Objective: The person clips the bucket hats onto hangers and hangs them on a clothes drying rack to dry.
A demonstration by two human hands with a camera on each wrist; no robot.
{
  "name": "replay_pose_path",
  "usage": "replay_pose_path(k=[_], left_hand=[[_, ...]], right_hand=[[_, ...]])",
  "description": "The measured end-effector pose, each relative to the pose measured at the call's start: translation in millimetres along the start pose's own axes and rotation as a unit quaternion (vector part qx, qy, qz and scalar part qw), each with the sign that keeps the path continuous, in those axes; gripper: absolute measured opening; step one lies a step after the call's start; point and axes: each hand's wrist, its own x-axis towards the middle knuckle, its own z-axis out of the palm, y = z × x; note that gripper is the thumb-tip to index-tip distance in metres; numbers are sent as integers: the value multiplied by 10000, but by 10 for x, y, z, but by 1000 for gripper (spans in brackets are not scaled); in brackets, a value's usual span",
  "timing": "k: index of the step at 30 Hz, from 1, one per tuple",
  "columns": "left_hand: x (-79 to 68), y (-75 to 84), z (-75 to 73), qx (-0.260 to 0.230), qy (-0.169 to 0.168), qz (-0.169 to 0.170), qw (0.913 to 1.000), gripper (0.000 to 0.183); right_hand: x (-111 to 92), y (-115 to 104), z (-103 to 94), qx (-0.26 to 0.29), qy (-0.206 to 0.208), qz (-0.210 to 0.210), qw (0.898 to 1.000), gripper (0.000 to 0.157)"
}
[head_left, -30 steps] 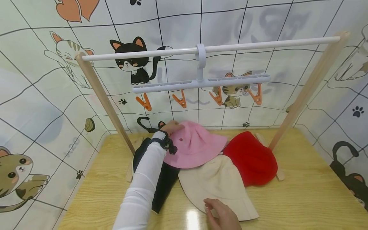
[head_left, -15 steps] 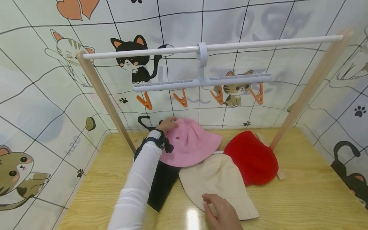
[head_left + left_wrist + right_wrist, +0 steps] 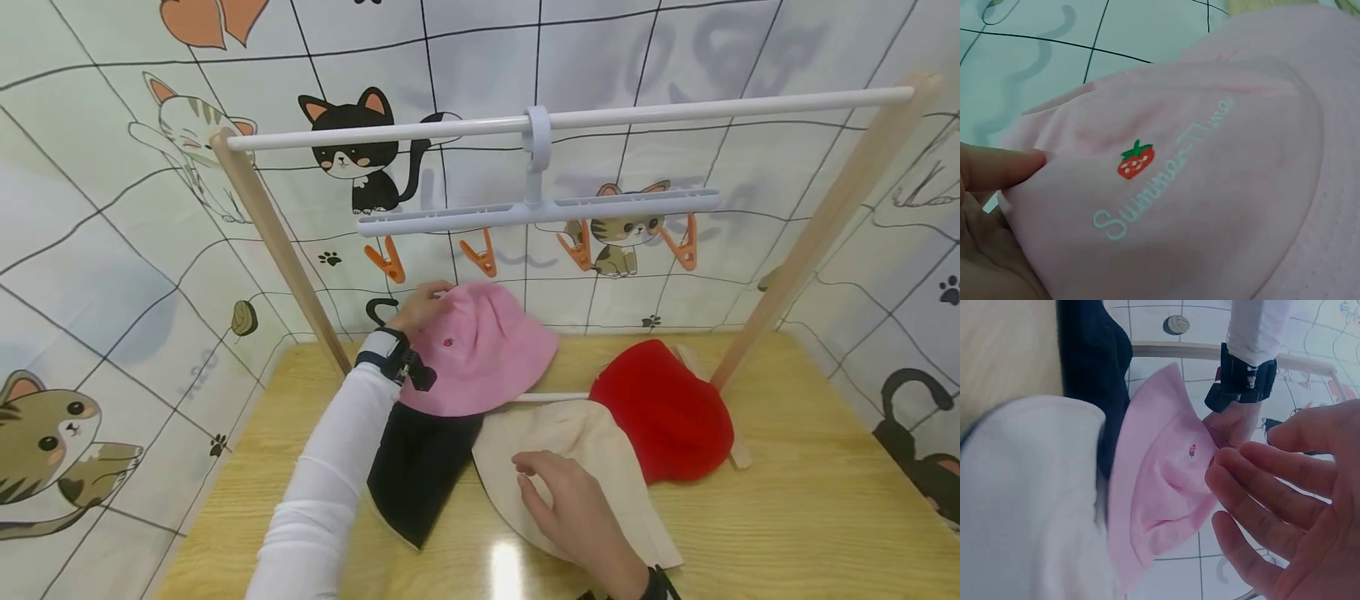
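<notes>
The left hand (image 3: pixel 423 307) has its grip clenched on the pink cloth bucket hat (image 3: pixel 480 350), thumb and fingers pinching the top of the crown. The hat is below the left half of the pale grey plastic clip hanger (image 3: pixel 532 211), its crown up and its brim overlapping the black cloth hat (image 3: pixel 423 475) beneath. The left wrist view shows a red embroidered strawberry (image 3: pixel 1135 159) and white lettering on the pink crown.

The right hand (image 3: pixel 573 500), its grip released and fingers loosely bent, is over the cream cloth bucket hat (image 3: pixel 592 442), nearer the wearer than the hanger; contact cannot be told. The red cloth hat (image 3: pixel 667 417) lies on the wood-grain table (image 3: pixel 817 492), below the hanger's right end. Four orange plastic clips dangle under the hanger, whose hook goes over a white round rod (image 3: pixel 675 114) just above it.
</notes>
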Motion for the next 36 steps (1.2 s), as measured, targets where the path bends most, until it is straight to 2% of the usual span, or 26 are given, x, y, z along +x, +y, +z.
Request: replay_pose_path(k=[5,11,19,21,24,28,31,36], left_hand=[[-103,84,-88,-79,95,138,9998,25],[-215,161,-139,-169,285,126,9994,26],[-384,282,-220,-644,368,-166,9971,29],[-414,292,-239,-794,392,-111,9960,29],[-456,296,-269,-1041,453,155,9934,28],[-512,308,-312,-948,597,352,9931,27],[-572,340,-338,-728,681,317,9945,27],[-689,400,-400,-660,774,247,9945,31]], right_hand=[[162,4,-19,-21,-139,-146,9998,22],[297,-5,-6,152,-333,-288,9989,20],[482,-59,0,123,-449,-122,9988,16],[533,-76,-4,162,-501,-56,9986,17],[607,-93,-6,233,-610,-37,9979,18],[690,-76,5,257,-699,-124,9971,19],[734,-56,6,299,-816,-60,9962,18],[786,-31,23,386,-906,47,9951,18]])
